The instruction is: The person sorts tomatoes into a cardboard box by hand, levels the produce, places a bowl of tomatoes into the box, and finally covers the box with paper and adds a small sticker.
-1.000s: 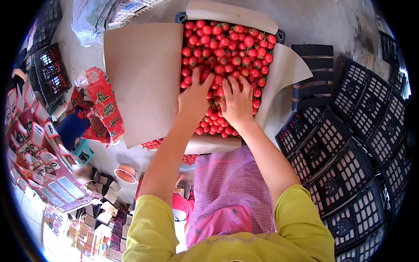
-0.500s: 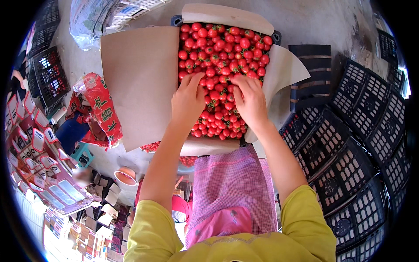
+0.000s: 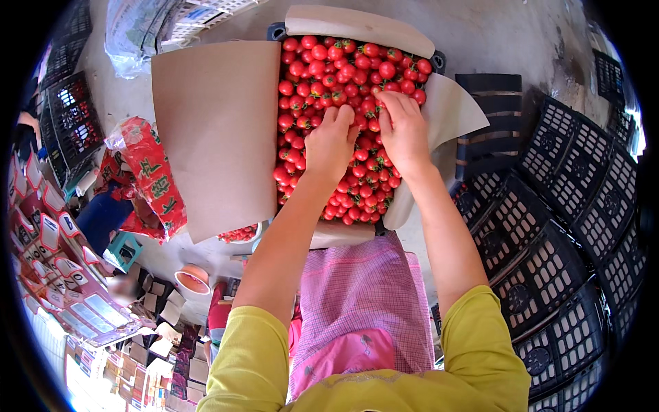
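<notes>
Down below my far-off camera, small red tomatoes (image 3: 373, 125) fill a dark crate (image 3: 276, 31) right in front of the person. The crate's long side runs away from the body. Each tomato is round, and the green tops point every which way. The left hand (image 3: 331, 143) is over the middle of the heap, fingers pointing away and bunched close to the thumb. The right hand (image 3: 405, 130) is just beside it, a bit farther out, its fingers bent toward the left with a narrow gap to the thumb. Both are at the tomatoes, but I can't tell if either one holds any. Brown paper sticks out around the crate, and one big sheet (image 3: 214, 137) spreads to the left and hides some floor. Past its near edge I see more tomatoes in a basin (image 3: 259, 231), and an orange tub (image 3: 195, 268) with red things inside. A red bag (image 3: 156, 172) sits left of the sheet, near a blue-green stool (image 3: 123, 249). Lots of black crates (image 3: 511, 240) crowd the right side. The hands and arms block my look at some tomatoes.
</notes>
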Demonstrator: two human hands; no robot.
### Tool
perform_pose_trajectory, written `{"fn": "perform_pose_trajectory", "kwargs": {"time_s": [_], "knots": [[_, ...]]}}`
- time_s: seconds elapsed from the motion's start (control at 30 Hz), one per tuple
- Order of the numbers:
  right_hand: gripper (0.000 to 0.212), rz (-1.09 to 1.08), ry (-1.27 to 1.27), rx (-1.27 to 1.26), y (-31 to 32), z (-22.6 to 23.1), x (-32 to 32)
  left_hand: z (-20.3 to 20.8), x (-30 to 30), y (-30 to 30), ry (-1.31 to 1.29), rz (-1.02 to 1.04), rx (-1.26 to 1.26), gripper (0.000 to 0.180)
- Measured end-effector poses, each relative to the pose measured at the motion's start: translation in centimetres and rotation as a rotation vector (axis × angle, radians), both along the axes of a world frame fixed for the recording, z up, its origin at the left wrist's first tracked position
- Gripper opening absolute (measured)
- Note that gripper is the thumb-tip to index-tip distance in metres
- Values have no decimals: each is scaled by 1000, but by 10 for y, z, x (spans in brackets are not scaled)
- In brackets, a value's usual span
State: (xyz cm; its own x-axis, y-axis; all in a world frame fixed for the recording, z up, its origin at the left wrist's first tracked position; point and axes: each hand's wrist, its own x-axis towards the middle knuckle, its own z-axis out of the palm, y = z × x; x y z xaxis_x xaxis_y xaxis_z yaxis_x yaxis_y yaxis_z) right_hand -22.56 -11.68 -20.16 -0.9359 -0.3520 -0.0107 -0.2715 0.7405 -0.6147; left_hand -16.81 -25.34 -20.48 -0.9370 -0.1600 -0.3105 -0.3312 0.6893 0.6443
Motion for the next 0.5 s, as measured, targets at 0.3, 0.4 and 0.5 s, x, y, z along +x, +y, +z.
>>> {"fn": "perform_pose_trajectory", "kwargs": {"time_s": [0.3,0.4,0.5], "knots": [[25,55,-35,133,-11,-9,9,-1,-14,-24,101,177,71,22],[26,135,67,76,-26,-14,-2,-2,-37,-20,38,-42,-248,23],[29,173,56,193,-35,-15,-9,-5,-36,-27,-65,-238,-370,23]]}}
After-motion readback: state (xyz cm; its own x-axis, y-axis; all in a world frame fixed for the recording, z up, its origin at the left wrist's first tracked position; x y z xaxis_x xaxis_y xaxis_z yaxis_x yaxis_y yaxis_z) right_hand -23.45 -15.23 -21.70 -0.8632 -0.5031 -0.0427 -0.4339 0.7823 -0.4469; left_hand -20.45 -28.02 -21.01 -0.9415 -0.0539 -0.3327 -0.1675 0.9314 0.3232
